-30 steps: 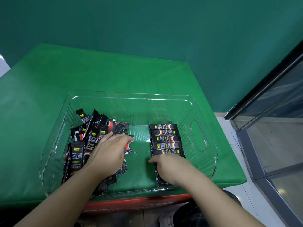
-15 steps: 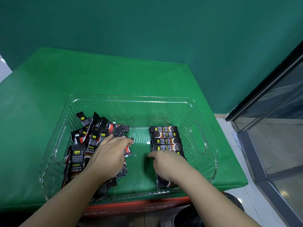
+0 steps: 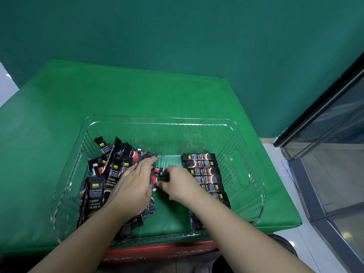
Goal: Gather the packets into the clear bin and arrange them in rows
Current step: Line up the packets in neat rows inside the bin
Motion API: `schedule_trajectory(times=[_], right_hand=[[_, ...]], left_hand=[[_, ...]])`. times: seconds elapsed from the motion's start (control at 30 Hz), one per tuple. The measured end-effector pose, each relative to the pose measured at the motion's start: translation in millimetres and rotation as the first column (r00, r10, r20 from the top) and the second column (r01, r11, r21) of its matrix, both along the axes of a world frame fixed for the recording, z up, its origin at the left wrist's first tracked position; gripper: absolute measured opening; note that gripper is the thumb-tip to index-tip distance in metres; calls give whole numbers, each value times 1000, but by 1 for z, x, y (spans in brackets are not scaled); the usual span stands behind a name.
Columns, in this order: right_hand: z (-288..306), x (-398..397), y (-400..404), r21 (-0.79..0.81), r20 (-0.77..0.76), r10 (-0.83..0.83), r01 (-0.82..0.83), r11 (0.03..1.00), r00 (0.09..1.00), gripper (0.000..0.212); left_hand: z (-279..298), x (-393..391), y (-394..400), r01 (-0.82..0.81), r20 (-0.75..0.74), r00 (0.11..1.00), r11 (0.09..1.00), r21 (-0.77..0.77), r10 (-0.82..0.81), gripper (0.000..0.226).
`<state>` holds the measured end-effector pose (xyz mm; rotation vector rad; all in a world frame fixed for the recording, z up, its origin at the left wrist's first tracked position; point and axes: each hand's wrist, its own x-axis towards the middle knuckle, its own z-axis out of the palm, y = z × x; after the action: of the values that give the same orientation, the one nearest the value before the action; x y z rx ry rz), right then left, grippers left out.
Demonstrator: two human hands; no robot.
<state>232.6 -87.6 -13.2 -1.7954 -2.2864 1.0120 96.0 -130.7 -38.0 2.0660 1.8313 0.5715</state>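
- The loose pile of packets (image 3: pixel 110 174) sits in the left half of the clear bin (image 3: pixel 254 194); the neat row (image 3: pixel 202 170) lines the right half.
- Right hand (image 3: pixel 178 185) has left the row and crossed to the pile's edge, fingers curled, pinching a packet (image 3: pixel 157 171).
- Left hand (image 3: pixel 132 186) still rests on the pile, fingers fairly straight, touching that packet.
- The bin stands on the green tabletop (image 3: pixel 59 115); the right forearm hides the row's near end.
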Motion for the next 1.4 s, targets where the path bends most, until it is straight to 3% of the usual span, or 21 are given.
schedule_trajectory(times=[0.2,0.37,0.5,0.67,0.77,0.9,1.03,1.13,1.3,1.4], right_hand=[[-13,-18,5,-58,-66,-99,96,994,993,31],[-5,-15,6,-135,-115,-95,79,988,989,13],[4,-2,6,-121,-188,-140,118,986,972,11],[15,34,19,-73,-149,-139,130,989,979,11],[21,54,30,29,-74,-159,162,986,984,17],[22,65,44,322,63,-220,189,928,973,10],[17,62,50,428,121,-254,181,886,960,15],[19,64,48,461,81,-229,167,871,970,10],[20,61,30,517,-38,-4,23,855,999,5],[15,61,25,551,-57,1,31,834,998,7]], left_hand=[[-10,-5,2,6,-12,1000,1000,-18,-6,77],[-1,-1,0,-1,-29,1000,1000,24,1,74],[6,4,-2,-27,-43,999,999,29,29,74],[11,8,-3,-59,-68,996,998,-1,59,74],[12,9,-2,-69,-81,994,997,-15,68,71],[13,10,-2,-76,-93,993,997,-31,73,69],[15,9,-3,-68,-94,994,997,-39,64,68],[14,8,-3,-58,-100,994,997,-40,54,67],[15,7,-2,-53,-101,994,998,-43,48,69],[11,6,-1,-29,-82,996,998,-55,25,76]])
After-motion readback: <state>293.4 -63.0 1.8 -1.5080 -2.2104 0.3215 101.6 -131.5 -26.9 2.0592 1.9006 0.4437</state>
